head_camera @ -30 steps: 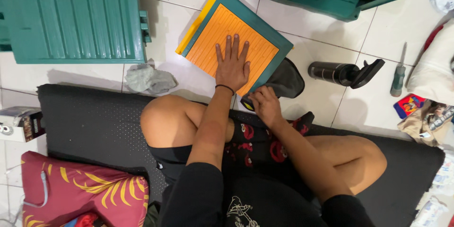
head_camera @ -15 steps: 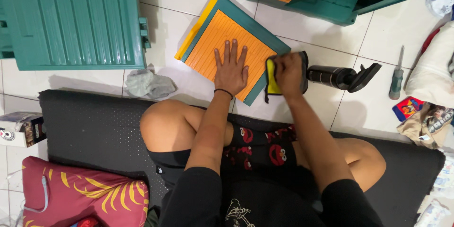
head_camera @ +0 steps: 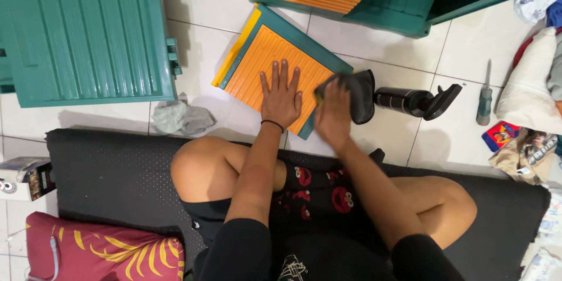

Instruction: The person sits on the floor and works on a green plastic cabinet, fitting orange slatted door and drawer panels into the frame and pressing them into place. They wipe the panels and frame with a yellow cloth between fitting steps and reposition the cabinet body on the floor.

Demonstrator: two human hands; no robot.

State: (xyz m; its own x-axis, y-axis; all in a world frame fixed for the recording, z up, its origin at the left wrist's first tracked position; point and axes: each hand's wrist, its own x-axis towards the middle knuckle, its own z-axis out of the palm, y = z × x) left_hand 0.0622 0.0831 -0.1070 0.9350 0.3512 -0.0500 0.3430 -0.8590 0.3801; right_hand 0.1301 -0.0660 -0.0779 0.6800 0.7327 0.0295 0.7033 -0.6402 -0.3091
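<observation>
An orange ribbed panel (head_camera: 263,58) with a green frame and a yellow edge lies on the white tiled floor in front of my crossed legs. My left hand (head_camera: 281,96) rests flat on it, fingers spread, a black band on the wrist. My right hand (head_camera: 333,114) grips a dark cloth (head_camera: 357,93) with a yellow side and presses it against the panel's right edge.
A black spray bottle (head_camera: 413,100) lies on the tiles right of the cloth, with a screwdriver (head_camera: 484,102) beyond it. A green ribbed door (head_camera: 82,29) lies at left, a green cabinet (head_camera: 404,0) at top. A crumpled grey rag (head_camera: 181,118) sits near the black mat (head_camera: 105,181).
My right hand picked up the cloth from the floor near my legs, lifted it, and now presses it onto the panel's right edge. My left hand stayed flat on the panel.
</observation>
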